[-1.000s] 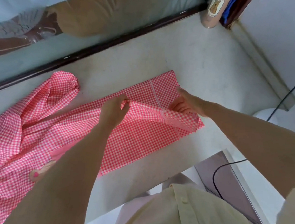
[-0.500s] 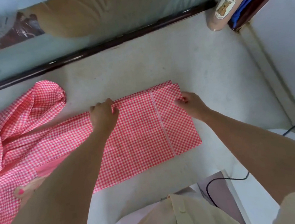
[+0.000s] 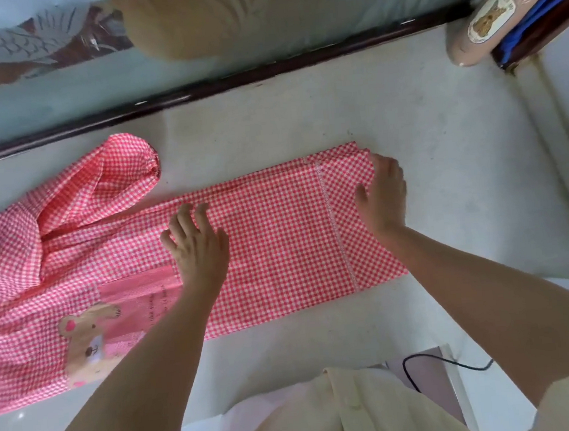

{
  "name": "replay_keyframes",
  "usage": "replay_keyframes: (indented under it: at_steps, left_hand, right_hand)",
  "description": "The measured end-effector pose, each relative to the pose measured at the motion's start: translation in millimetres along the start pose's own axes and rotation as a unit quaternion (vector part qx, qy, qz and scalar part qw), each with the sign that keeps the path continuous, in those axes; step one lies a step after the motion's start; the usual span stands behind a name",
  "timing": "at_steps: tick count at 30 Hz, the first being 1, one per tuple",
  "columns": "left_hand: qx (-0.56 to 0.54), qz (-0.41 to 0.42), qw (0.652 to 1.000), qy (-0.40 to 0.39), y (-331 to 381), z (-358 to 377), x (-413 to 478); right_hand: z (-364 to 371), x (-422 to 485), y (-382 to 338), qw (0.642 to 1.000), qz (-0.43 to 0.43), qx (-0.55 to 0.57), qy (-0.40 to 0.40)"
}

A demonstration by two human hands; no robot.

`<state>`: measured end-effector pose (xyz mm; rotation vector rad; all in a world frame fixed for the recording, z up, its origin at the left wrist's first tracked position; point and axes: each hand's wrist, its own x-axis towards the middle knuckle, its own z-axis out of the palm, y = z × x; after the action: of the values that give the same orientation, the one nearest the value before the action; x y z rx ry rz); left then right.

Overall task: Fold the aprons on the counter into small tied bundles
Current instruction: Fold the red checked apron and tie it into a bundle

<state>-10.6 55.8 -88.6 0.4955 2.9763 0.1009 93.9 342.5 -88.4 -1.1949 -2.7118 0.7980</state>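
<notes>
Head view: apron (image 3: 278,243) lies folded lengthwise on the desk (image 3: 440,126), left hand (image 3: 198,248) and right hand (image 3: 383,196) pressing it flat-fingered; bundling and tying are not yet done.

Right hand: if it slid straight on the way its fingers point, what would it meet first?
The right hand lies flat on the apron, fingertips at its far edge. Ahead is bare counter, then the dark window frame, likely first.

Left hand (image 3: 198,253), right hand (image 3: 383,196) — flat on apron (image 3: 279,246)
</notes>
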Motion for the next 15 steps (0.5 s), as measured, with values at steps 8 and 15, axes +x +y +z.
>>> replay_keyframes:
  at_steps: [8, 15]
  left_hand:
    - [-0.016, -0.032, 0.992, -0.124, -36.0, 35.5, -42.6]
    - [-0.033, -0.002, 0.993, -0.11, -11.3, 61.6, -66.8]
  right_hand:
    - [82.8, -53.7, -58.9, 0.86, -0.399, -0.177, -0.265]
    - [86.1, -46.9, -5.8, 0.857, -0.418, -0.223, -0.2]
